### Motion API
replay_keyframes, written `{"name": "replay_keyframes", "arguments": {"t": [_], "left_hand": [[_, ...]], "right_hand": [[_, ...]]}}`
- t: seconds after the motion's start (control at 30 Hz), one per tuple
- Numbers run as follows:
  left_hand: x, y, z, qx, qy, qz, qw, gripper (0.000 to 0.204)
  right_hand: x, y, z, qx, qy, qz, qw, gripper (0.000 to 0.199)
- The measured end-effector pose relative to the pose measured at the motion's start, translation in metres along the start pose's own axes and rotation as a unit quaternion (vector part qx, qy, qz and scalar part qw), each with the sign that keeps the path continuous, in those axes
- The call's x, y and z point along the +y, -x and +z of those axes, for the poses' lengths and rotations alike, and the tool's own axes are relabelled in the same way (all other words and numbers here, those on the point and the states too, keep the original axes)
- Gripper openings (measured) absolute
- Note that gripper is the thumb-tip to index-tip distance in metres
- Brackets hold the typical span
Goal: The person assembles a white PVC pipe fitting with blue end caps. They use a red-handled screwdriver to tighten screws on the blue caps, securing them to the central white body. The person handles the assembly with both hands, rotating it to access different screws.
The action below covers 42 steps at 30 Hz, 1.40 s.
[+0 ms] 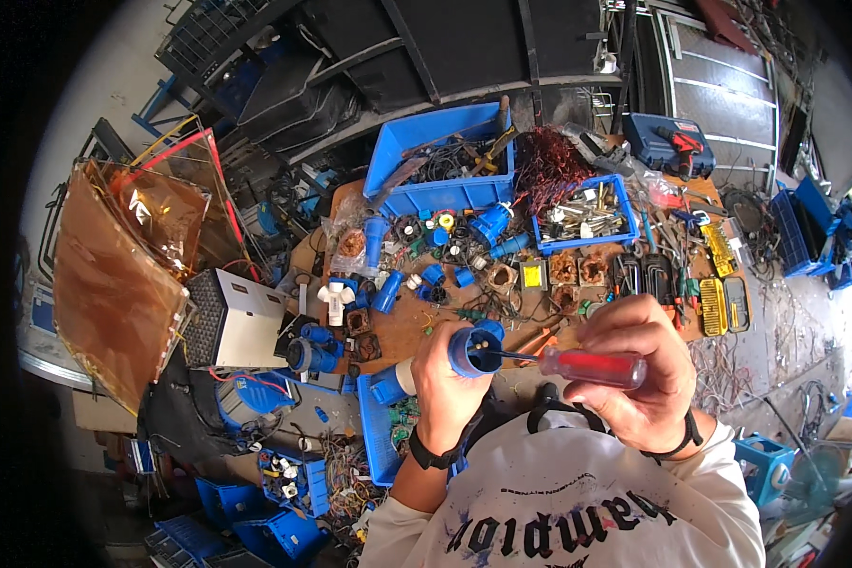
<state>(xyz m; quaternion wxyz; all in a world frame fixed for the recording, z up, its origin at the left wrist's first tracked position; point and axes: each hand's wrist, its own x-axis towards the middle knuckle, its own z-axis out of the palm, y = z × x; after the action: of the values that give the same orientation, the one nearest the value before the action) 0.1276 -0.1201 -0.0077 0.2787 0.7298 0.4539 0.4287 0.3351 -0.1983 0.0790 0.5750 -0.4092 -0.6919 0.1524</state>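
Note:
Close in front of my chest, my left hand (444,390) is wrapped round a blue round plastic connector housing (464,363). Its open end faces right, and small brass-coloured contacts show inside. My right hand (642,352) grips a screwdriver (598,368) by its clear red handle. The thin shaft points left and its tip enters the housing's opening; whether it touches a screw is too small to tell. Just behind the housing, a second blue piece shows; I cannot tell if the two are joined.
On the wooden table (412,333) lie blue connector parts, a white fitting (336,301) and hand tools. A large blue crate (445,197) and a smaller blue tray of metal parts (587,237) stand behind. At the right are a yellow bit case (712,305) and a red drill (688,151).

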Motion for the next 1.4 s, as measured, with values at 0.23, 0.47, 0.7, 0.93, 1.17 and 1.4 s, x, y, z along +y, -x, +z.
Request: {"name": "replay_keyframes", "arguments": {"t": [0.23,0.47,0.7,0.93,1.17,1.4], "left_hand": [[-0.016,-0.013,-0.016,-0.004,0.042,-0.020,0.999,0.027],[-0.042,-0.034,-0.043,-0.022,0.046,-0.001,0.999,0.027],[-0.082,-0.061,-0.082,-0.027,0.103,-0.059,0.993,0.023],[-0.110,-0.090,-0.112,-0.016,0.435,-0.189,0.880,0.024],[-0.121,-0.109,-0.124,-0.054,0.546,-0.177,0.817,0.028],[-0.123,-0.120,-0.134,-0.144,0.578,-0.218,0.773,0.049]], "right_hand": [[-0.003,-0.019,0.033,-0.013,-0.137,0.059,0.989,0.058],[-0.004,-0.040,0.069,-0.023,0.014,0.030,0.999,0.040],[-0.002,-0.066,0.107,0.029,-0.180,-0.026,0.983,0.030],[0.047,-0.062,0.140,-0.038,0.094,0.038,0.994,0.031],[0.078,-0.039,0.183,-0.010,0.170,0.280,0.945,0.075],[0.117,-0.029,0.194,0.023,-0.130,0.326,0.936,0.067]]}}
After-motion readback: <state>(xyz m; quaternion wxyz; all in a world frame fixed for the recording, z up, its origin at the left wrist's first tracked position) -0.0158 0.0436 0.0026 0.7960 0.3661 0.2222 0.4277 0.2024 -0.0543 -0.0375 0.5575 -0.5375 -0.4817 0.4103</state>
